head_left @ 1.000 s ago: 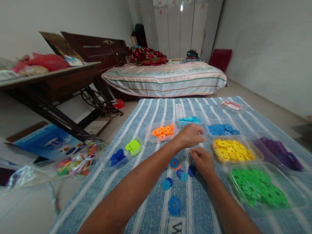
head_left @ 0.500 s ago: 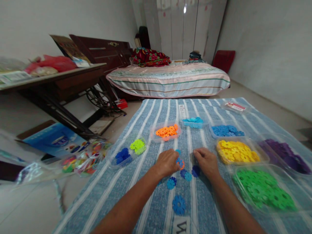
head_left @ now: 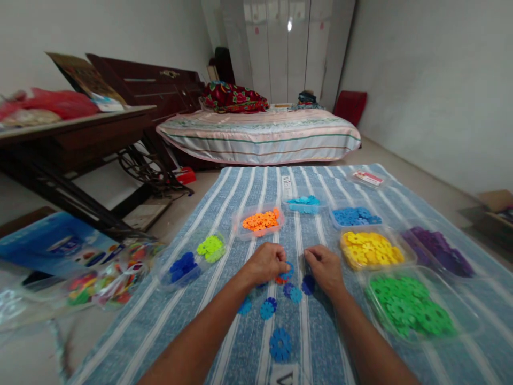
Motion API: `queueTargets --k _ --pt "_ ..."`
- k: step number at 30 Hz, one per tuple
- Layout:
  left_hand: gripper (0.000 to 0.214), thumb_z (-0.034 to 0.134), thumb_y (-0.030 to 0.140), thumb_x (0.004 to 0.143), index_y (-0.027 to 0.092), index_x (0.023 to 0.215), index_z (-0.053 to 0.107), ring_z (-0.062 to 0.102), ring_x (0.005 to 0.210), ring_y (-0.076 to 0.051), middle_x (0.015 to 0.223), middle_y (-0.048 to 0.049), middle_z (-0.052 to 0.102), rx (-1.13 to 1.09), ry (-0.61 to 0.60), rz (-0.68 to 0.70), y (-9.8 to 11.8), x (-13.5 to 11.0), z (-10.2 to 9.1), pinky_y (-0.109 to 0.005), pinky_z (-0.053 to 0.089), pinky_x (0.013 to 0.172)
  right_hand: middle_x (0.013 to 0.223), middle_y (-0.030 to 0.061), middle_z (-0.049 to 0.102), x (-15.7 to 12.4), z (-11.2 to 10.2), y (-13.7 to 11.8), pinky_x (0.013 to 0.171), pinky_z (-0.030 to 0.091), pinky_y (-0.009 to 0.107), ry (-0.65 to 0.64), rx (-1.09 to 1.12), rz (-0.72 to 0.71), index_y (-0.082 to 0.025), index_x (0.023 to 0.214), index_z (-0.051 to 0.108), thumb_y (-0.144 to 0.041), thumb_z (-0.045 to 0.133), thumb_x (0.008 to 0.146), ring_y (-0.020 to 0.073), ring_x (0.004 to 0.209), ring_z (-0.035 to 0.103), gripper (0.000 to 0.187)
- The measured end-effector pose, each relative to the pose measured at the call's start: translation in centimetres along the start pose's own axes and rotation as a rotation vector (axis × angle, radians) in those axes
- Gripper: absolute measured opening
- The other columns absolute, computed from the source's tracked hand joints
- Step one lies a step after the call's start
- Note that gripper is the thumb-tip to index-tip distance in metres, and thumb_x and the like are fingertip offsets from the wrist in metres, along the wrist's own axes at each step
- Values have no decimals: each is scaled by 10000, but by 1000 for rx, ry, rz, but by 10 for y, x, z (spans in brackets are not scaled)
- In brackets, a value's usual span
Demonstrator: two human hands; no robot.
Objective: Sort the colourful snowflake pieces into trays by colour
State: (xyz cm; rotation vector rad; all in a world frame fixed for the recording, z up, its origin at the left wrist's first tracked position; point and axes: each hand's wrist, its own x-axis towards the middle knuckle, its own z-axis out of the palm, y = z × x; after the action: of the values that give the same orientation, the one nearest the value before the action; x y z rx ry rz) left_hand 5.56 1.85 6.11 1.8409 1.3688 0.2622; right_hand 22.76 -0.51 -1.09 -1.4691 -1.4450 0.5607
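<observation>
My left hand (head_left: 267, 263) is closed in a pinch, its fingertips on a light blue notched plastic disc (head_left: 288, 270). An orange disc (head_left: 280, 280) shows just below it, partly covered. Across a small gap, my right hand (head_left: 325, 267) has its thumb and fingers pressed together; whatever they may hold is too small to make out. A dark blue disc (head_left: 308, 285) lies beside the right fingers. Nearer to me on the cloth are a joined purple-blue and light blue pair (head_left: 295, 294), another overlapping pair (head_left: 267, 309) and a larger blue disc (head_left: 280, 345).
Clear tubs hold sorted discs: orange (head_left: 261, 221), light blue (head_left: 304, 203), blue (head_left: 356, 216), yellow (head_left: 372, 248), purple (head_left: 438, 250), green (head_left: 411, 307), and dark blue with lime (head_left: 210, 248) at left. Striped cloth (head_left: 320, 347) covers the table. A lidded box (head_left: 367, 178) sits at the far right corner.
The view has turned slightly right. The light blue disc, beyond my left fingertips before, now sits at them, over the orange disc. My right hand keeps its pinch.
</observation>
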Motion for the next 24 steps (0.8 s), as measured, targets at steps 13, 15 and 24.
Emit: queueTargets --k 13,15,24 --pt "220 567 197 716 90 905 604 606 627 -119 677 -20 615 -144 90 241 102 80 -3 -226 479 580 659 19 607 -2 -1 1 659 419 286 -7 78 30 -179 674 643 -353 489 756 157 667 545 246" --pt "151 542 201 715 104 789 631 606 639 -127 640 -13 608 71 34 222 82 66 -10 -238 476 621 673 26 619 -2 -2 0 660 419 291 -6 61 37 -183 683 650 -356 488 754 162 674 548 248" --pt "207 599 256 648 185 839 633 599 840 -222 866 -62 639 745 -166 130 21 2 -6 -290 449 698 660 19 611 -2 -2 2 661 412 290 -23 -8 24 -184 677 657 -373 488 759 164 675 544 266"
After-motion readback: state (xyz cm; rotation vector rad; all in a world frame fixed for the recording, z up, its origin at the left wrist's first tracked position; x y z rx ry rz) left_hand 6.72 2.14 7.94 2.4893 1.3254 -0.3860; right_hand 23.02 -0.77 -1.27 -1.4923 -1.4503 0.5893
